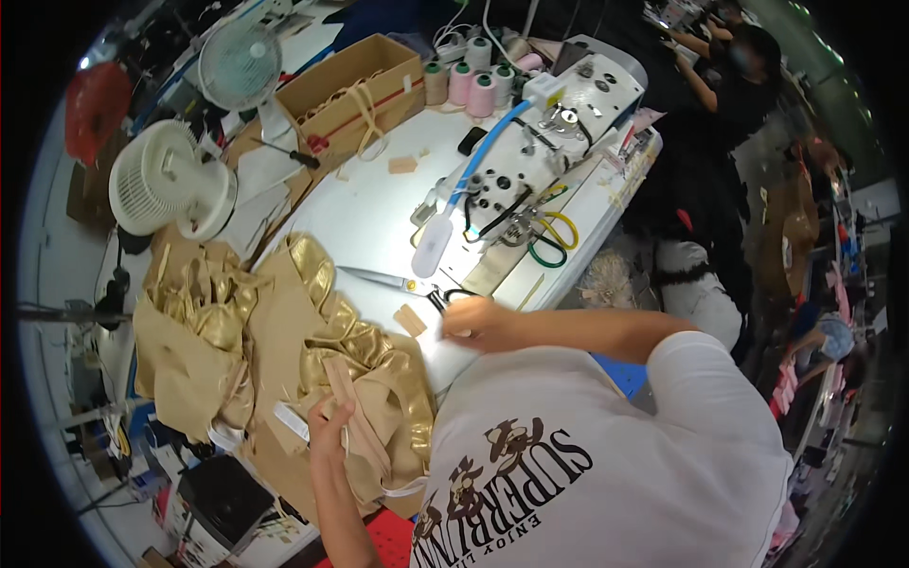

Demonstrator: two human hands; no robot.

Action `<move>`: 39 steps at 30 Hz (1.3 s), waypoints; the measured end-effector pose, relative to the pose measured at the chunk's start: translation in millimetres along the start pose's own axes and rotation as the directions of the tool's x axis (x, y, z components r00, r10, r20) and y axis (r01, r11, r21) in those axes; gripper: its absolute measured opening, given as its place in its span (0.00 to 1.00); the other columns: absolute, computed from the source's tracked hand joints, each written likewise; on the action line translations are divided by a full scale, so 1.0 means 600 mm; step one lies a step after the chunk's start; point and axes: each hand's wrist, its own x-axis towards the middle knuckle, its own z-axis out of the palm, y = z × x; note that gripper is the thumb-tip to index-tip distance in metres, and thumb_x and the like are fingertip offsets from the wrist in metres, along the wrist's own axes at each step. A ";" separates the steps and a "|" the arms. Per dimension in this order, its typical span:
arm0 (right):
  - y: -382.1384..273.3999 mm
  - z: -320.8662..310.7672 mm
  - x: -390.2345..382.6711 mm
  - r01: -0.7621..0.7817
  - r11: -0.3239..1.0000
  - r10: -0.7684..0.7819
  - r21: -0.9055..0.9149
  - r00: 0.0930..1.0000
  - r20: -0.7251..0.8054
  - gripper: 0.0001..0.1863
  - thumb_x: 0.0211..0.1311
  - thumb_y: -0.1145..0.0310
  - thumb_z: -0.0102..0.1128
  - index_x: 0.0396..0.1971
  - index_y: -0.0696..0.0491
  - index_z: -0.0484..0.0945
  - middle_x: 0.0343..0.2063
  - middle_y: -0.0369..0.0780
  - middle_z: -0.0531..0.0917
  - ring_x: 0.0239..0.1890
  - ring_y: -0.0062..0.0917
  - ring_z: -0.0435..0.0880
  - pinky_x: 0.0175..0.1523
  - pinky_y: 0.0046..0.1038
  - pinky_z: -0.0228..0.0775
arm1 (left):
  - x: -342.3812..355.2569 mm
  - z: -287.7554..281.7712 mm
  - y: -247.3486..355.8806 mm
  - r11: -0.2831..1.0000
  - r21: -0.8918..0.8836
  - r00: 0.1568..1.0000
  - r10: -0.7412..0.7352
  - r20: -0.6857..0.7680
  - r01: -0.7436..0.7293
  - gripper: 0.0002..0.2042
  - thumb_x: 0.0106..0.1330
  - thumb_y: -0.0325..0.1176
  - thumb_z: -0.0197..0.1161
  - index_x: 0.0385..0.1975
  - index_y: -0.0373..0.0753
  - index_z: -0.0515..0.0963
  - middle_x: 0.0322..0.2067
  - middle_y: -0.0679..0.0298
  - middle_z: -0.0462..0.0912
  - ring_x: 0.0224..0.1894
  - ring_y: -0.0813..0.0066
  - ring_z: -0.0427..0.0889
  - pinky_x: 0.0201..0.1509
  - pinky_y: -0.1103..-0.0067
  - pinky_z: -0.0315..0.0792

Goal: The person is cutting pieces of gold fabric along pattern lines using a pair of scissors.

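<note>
My left hand (329,426) is closed, pinching a folded edge of a beige garment piece (365,450) at the lower left of the table. Gold shiny panels (322,317) are joined to the beige cloth, and a white label (292,420) lies beside that hand. Blurred by motion, my right hand (478,324) is curled at the black handles of a pair of scissors (379,277). The blades point left across the white table. Whether its fingers grip the handles, I cannot tell. A small beige scrap (410,320) lies just left of this hand.
Beyond my right hand stands a white sewing machine (511,185), with green- and yellow-handled scissors (549,241) beside it. Thread cones (481,93) and a cardboard box (355,104) are at the back. Two fans (166,177) stand left, near a screwdriver (301,157). Another person (748,95) sits far right.
</note>
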 end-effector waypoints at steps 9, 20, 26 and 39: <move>0.297 -0.461 -0.299 -0.837 0.546 0.443 -0.022 0.311 -0.841 0.08 0.55 0.71 0.57 0.33 0.56 0.79 0.23 0.41 0.81 0.25 0.24 0.79 0.32 0.27 0.71 | 0.005 0.034 0.028 1.000 0.027 0.992 0.014 -0.125 -0.011 0.17 0.51 0.26 0.68 0.42 0.33 0.76 0.33 0.64 0.80 0.33 0.75 0.78 0.38 0.79 0.73; 0.389 -0.492 -0.252 -0.762 0.532 0.148 -0.369 0.512 -0.846 0.12 0.49 0.74 0.55 0.36 0.52 0.78 0.37 0.41 0.79 0.42 0.38 0.76 0.43 0.35 0.68 | 0.016 0.018 0.017 0.996 0.073 0.993 -0.032 -0.118 0.040 0.19 0.53 0.27 0.67 0.46 0.33 0.74 0.38 0.61 0.80 0.39 0.70 0.79 0.43 0.75 0.74; 0.383 -0.530 -0.280 -0.783 0.341 -0.010 -0.521 0.551 -0.834 0.13 0.51 0.69 0.56 0.39 0.48 0.77 0.37 0.37 0.79 0.44 0.34 0.75 0.42 0.41 0.66 | 0.022 0.031 0.037 0.982 0.166 0.983 -0.060 -0.174 0.090 0.22 0.53 0.29 0.67 0.48 0.33 0.72 0.42 0.60 0.79 0.42 0.67 0.78 0.47 0.73 0.73; 0.394 -0.547 -0.286 -0.944 0.330 0.349 -0.011 0.133 -0.928 0.19 0.49 0.64 0.59 0.45 0.46 0.79 0.39 0.43 0.79 0.43 0.35 0.77 0.48 0.34 0.67 | 0.012 0.056 0.040 0.984 0.156 0.966 -0.047 -0.253 0.088 0.28 0.51 0.27 0.68 0.54 0.34 0.67 0.47 0.59 0.76 0.47 0.63 0.76 0.51 0.70 0.72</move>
